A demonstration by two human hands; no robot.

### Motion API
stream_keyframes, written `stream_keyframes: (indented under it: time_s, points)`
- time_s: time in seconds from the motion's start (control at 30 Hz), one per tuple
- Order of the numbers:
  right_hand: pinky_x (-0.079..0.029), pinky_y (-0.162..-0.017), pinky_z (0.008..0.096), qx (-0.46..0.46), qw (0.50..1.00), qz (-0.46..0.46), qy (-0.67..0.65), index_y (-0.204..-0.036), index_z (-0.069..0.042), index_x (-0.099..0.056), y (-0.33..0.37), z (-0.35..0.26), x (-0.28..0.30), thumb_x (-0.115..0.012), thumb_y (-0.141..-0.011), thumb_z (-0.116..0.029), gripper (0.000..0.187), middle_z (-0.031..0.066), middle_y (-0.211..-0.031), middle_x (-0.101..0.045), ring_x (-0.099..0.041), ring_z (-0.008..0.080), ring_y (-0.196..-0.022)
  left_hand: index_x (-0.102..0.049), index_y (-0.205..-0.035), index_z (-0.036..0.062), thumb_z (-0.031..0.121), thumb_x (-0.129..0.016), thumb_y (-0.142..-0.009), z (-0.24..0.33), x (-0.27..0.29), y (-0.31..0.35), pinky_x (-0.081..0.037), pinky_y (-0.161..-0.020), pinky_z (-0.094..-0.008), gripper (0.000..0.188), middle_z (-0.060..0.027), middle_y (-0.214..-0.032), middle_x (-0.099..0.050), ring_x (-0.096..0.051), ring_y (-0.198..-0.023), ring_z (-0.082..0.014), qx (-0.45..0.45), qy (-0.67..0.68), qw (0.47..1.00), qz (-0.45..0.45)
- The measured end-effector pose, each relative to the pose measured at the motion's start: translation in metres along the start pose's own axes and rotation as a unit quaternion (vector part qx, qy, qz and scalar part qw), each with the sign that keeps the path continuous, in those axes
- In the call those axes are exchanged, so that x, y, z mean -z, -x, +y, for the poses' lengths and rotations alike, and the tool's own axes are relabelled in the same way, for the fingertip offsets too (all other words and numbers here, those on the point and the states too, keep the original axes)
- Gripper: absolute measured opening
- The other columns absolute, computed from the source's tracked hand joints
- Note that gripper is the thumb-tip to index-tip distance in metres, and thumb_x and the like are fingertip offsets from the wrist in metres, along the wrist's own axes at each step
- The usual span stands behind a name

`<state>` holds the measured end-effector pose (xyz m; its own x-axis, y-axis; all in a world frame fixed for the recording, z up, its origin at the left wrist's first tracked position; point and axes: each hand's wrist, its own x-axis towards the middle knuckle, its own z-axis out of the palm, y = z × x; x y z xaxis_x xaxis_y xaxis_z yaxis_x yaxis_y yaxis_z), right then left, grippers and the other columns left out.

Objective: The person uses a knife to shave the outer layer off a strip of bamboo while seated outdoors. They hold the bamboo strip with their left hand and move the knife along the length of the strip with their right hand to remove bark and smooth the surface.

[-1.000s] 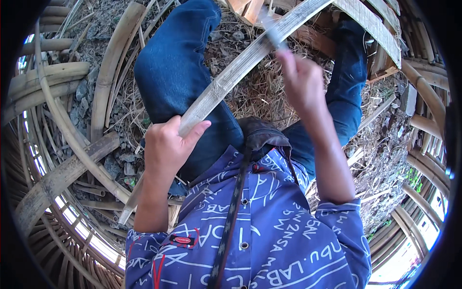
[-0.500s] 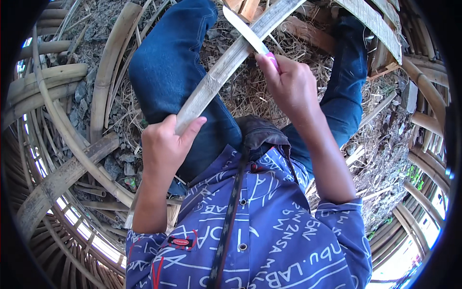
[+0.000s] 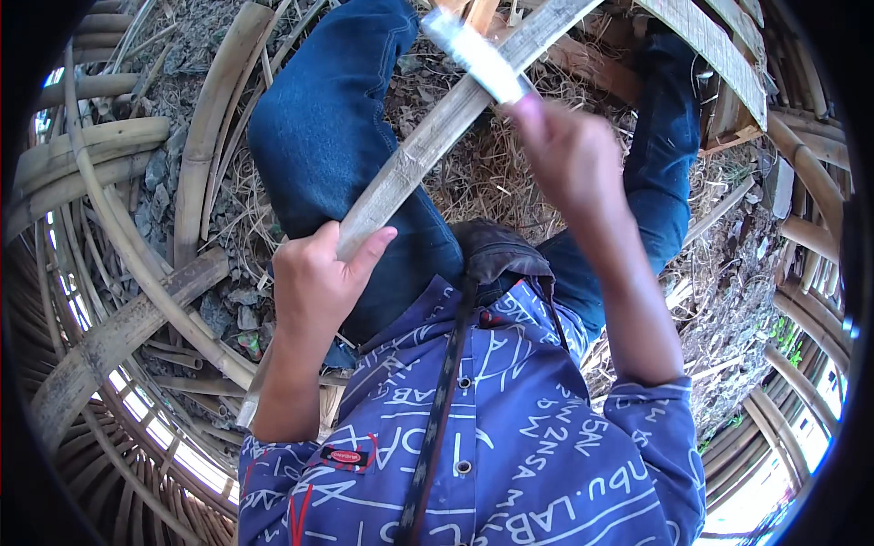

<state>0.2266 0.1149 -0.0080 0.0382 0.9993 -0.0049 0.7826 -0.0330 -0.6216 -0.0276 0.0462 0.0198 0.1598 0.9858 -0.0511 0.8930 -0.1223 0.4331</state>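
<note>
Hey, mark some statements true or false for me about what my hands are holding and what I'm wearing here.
1. The left hand grips a pale strip. True.
2. The right hand is empty. False: the right hand holds a knife with a pink handle.
3. In this view, the knife crosses the pale strip. True.
4. The jeans are red. False: the jeans are blue.
5. The shirt has white lettering. True.

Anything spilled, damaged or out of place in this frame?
Nothing looks clearly damaged. The ground is untidy, strewn with straw-like strands beneath the pale strip in the left hand. The knife in the right hand looks smeared, probably motion blur.
</note>
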Motion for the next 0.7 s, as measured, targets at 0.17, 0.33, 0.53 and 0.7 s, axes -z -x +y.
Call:
stream_keyframes:
  time_s: [0.17,0.33,0.53,0.7]
  points:
    - [-0.050,-0.055,0.0450,-0.047,0.998,0.017,-0.028,-0.070,-0.003,-0.065,-0.018,0.022,0.005,-0.058,-0.091,-0.047,0.049,0.0171,-0.058,-0.060,-0.061,0.0356,-0.054,-0.048,-0.058,0.0003,0.034,-0.076,-0.082,0.002,0.002,0.000,-0.039,-0.042,-0.0380,0.050,-0.0183,-0.048,-0.048,-0.053,-0.043,-0.0357,-0.003,0.009,1.000,0.010]
    - [-0.050,-0.059,0.0467,0.065,0.995,-0.068,-0.035,-0.077,-0.002,-0.067,0.012,0.005,-0.010,-0.055,-0.092,-0.050,0.052,0.0184,-0.061,-0.061,-0.062,0.0362,-0.057,-0.049,-0.059,0.0000,0.033,-0.076,-0.082,-0.003,-0.001,-0.002,-0.039,-0.042,-0.0377,0.049,-0.0182,-0.048,-0.048,-0.052,-0.043,-0.0355,-0.009,0.017,1.000,0.002]
    - [-0.051,-0.060,0.0450,-0.026,0.998,-0.032,-0.041,-0.075,-0.001,-0.065,-0.007,0.010,0.001,-0.053,-0.093,-0.051,0.055,0.0186,-0.057,-0.059,-0.062,0.0358,-0.056,-0.051,-0.060,-0.0008,0.033,-0.076,-0.082,-0.004,-0.001,-0.003,-0.040,-0.043,-0.0375,0.048,-0.0182,-0.049,-0.049,-0.054,-0.044,-0.0360,-0.021,-0.001,1.000,0.006]
    - [-0.051,-0.059,0.0424,-0.079,0.992,-0.002,-0.098,-0.075,0.001,-0.066,-0.027,0.028,0.008,-0.051,-0.096,-0.047,0.054,0.0176,-0.056,-0.059,-0.064,0.0297,-0.055,-0.050,-0.057,0.0018,0.036,-0.076,-0.081,-0.001,-0.001,0.001,-0.041,-0.042,-0.0390,0.049,-0.0180,-0.048,-0.050,-0.055,-0.044,-0.0364,0.002,0.008,1.000,0.005]
